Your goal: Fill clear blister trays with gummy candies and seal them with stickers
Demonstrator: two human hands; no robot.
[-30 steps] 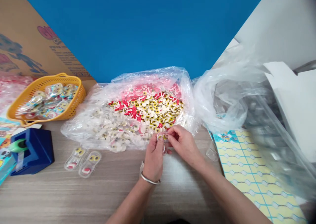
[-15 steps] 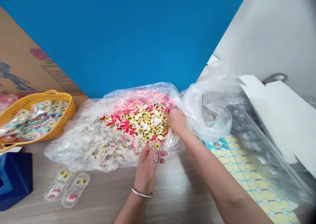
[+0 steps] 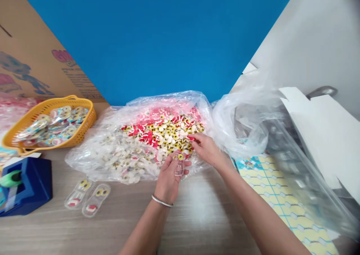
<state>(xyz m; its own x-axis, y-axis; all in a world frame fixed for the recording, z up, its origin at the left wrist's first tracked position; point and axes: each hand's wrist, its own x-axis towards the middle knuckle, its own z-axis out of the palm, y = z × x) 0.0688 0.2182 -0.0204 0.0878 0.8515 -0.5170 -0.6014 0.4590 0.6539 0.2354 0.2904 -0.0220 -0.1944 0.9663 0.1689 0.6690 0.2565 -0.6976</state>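
Note:
My left hand (image 3: 168, 180) is closed around a small clear plastic blister shell (image 3: 179, 168), with one yellow eye piece (image 3: 180, 157) at its top end. Pinched at the fingertips of my right hand (image 3: 208, 150) is a small red piece (image 3: 191, 138). Both hands are at the near right side of a large clear plastic bag (image 3: 87, 159), which lies open over a heap of yellow eye pieces and red-and-white pieces (image 3: 165, 135). On the table to the left lie two clear shells (image 3: 96, 200), each containing yellow eyes and a red-and-white piece.
A yellow basket (image 3: 91, 122) of filled packs stands at the left, behind a blue tape dispenser (image 3: 42, 185). To the right are printed yellow card sheets (image 3: 275, 195), clear plastic and white card (image 3: 323, 123). A blue panel (image 3: 168, 41) rises behind the bag.
My right hand has drawn back from the heap toward me, now with a red piece showing at its fingertips. My left hand still holds the shell. The whole view has shifted slightly.

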